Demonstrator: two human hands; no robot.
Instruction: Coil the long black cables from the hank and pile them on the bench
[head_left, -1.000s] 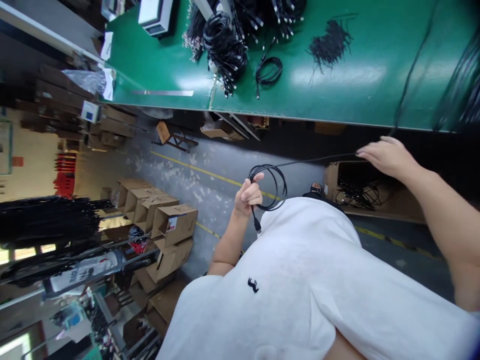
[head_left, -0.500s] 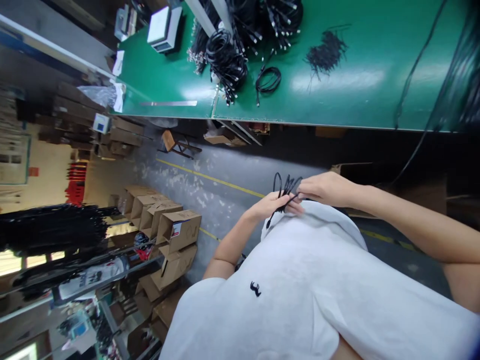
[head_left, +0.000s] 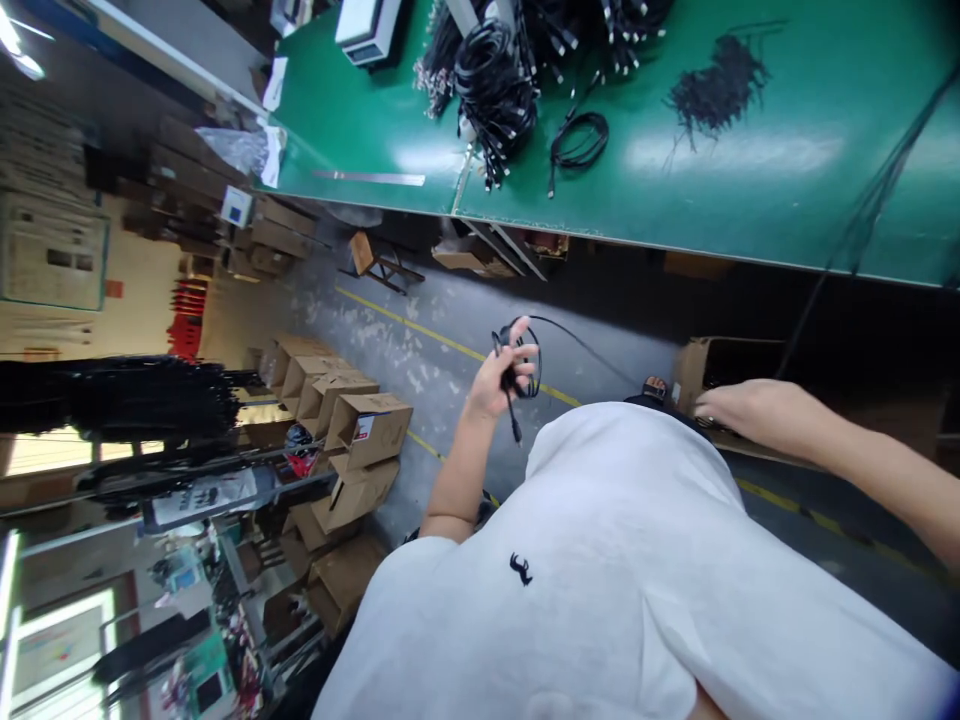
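Note:
My left hand (head_left: 501,378) is closed around a small coil of black cable (head_left: 525,352), held up over the floor in front of my white shirt (head_left: 600,560). A plug end dangles below the fist. One strand runs from the coil to the right and slips behind the shirt toward my right hand (head_left: 750,415). That hand is stretched out to the right beside a cardboard box (head_left: 694,365), fingers pressed together on the strand's far end.
A green workbench (head_left: 750,180) spans the top, carrying bundles of black cables (head_left: 495,85), one loose coil (head_left: 577,140), a heap of small black ties (head_left: 716,85) and a metal ruler (head_left: 371,178). Stacked cardboard boxes (head_left: 360,430) stand on the floor at left.
Half a second ago both hands met at the coil in front of my chest. Now the right hand has drawn away to the right along the strand, and the left has lifted the coil.

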